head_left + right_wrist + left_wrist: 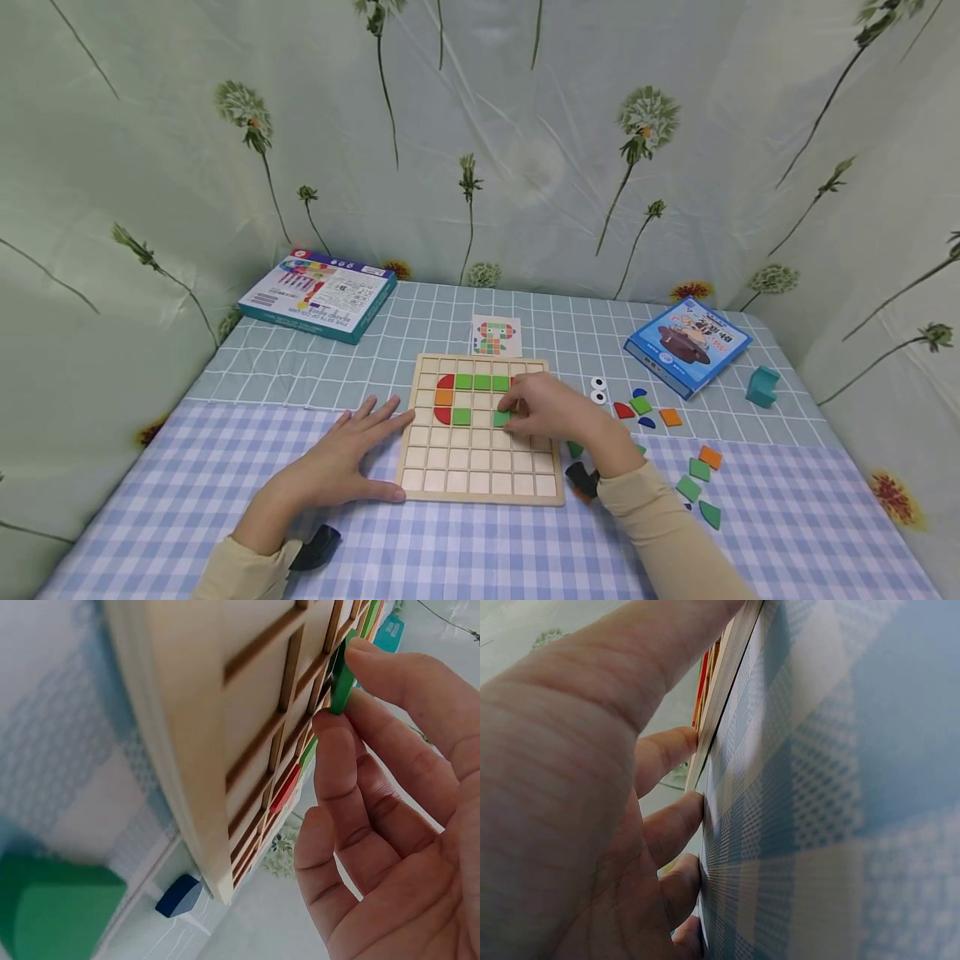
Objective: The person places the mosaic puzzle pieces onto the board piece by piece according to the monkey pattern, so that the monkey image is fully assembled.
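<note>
A wooden grid board lies on the table, with red, orange and green tiles in its upper cells. My left hand has its fingers spread; its thumb and index finger touch the board's left edge. Over the board's right half, my right hand pinches a green square tile between thumb and fingers. In the right wrist view that tile stands tilted at the grid. Part of the board's right side is hidden by this hand. Just behind the board is a pattern card showing a figure of coloured shapes.
Right of the board lie loose tiles, among them an orange square and a red quarter-round, beside two eye pieces. A blue box and a teal block stand farther right. A flat game box rests back left.
</note>
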Demonstrator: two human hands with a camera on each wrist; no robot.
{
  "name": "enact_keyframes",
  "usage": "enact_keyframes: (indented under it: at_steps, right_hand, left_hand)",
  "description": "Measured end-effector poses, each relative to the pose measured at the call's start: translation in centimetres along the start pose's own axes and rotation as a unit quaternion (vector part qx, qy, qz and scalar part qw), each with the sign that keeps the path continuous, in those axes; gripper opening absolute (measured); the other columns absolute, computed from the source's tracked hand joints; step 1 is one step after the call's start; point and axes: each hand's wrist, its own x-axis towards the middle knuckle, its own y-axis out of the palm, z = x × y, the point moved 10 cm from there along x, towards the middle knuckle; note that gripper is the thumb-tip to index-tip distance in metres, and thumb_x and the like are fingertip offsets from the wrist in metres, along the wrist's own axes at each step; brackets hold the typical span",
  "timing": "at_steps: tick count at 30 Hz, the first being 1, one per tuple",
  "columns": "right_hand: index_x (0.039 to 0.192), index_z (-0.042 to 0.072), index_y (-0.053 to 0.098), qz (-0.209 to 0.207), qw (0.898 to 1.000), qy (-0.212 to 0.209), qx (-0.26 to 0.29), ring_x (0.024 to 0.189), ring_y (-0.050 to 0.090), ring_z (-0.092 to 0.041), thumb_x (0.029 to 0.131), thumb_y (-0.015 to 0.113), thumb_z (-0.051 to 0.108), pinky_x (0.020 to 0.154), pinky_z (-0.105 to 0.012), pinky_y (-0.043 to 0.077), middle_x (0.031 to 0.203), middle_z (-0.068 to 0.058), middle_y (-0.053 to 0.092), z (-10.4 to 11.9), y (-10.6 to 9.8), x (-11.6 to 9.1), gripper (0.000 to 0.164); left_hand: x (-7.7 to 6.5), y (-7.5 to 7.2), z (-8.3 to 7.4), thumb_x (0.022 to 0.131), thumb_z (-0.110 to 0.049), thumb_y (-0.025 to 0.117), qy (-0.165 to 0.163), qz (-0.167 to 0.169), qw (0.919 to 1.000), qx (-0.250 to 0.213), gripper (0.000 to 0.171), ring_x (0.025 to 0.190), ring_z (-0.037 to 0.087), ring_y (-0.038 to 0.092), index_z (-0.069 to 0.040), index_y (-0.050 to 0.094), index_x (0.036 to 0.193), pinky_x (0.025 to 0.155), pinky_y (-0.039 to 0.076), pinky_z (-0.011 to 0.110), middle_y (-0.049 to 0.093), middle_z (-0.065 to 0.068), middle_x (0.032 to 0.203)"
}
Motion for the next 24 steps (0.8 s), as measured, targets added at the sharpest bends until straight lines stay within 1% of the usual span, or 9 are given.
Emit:
enact_keyframes:
  at_steps: [6,11,16,20,24]
  right_hand:
    - [0.109,0.008,0.084,0.001,1.000,-0.007,-0.003,0.081,0.058,-0.005,0.092,0.085,0.014,0.074,-0.020,0.054,0.103,0.001,0.074,0.2,0.1,0.1,0.018]
    - [0.109,0.009,0.084,0.001,1.000,0.006,-0.007,0.081,0.058,-0.005,0.092,0.086,0.015,0.075,-0.019,0.053,0.102,0.002,0.073,0.2,0.1,0.2,0.018]
    - [0.110,0.010,0.083,0.002,1.000,0.020,-0.003,0.083,0.060,-0.007,0.092,0.086,0.017,0.076,-0.022,0.055,0.102,0.003,0.072,-0.1,0.1,0.1,0.020]
    - [0.114,0.012,0.082,-0.001,0.999,0.046,0.008,0.088,0.063,-0.007,0.094,0.084,0.019,0.079,-0.024,0.057,0.103,0.005,0.072,-0.9,-0.5,-0.7,0.021]
    - [0.119,0.012,0.080,-0.008,0.997,0.078,0.016,0.088,0.062,-0.010,0.099,0.078,0.018,0.078,-0.026,0.056,0.101,0.005,0.071,-2.4,-2.0,-2.4,0.021]
  left_hand:
    - [0.0,0.1,0.0,0.075,-0.073,0.085,0.001,0.001,1.0000,0.001,0.110,0.164,0.054,0.016,-0.028,0.042,0.167,0.124,0.016,0.081,0.028,0.015,0.178]
    - [0.1,0.1,0.1,0.075,-0.073,0.085,0.002,0.000,1.0000,0.000,0.111,0.164,0.054,0.016,-0.029,0.042,0.167,0.124,0.015,0.081,0.028,0.015,0.178]
    - [0.1,0.1,0.2,0.075,-0.073,0.085,0.002,-0.002,1.0000,-0.002,0.111,0.164,0.054,0.015,-0.030,0.041,0.167,0.124,0.014,0.081,0.028,0.015,0.178]
    - [0.1,0.2,0.3,0.075,-0.074,0.085,0.001,0.000,1.0000,-0.002,0.111,0.164,0.054,0.015,-0.030,0.041,0.167,0.125,0.014,0.081,0.028,0.014,0.178]
    - [0.1,0.2,0.2,0.075,-0.074,0.085,0.001,0.000,1.0000,-0.001,0.111,0.164,0.054,0.015,-0.030,0.041,0.167,0.125,0.014,0.081,0.028,0.014,0.178]
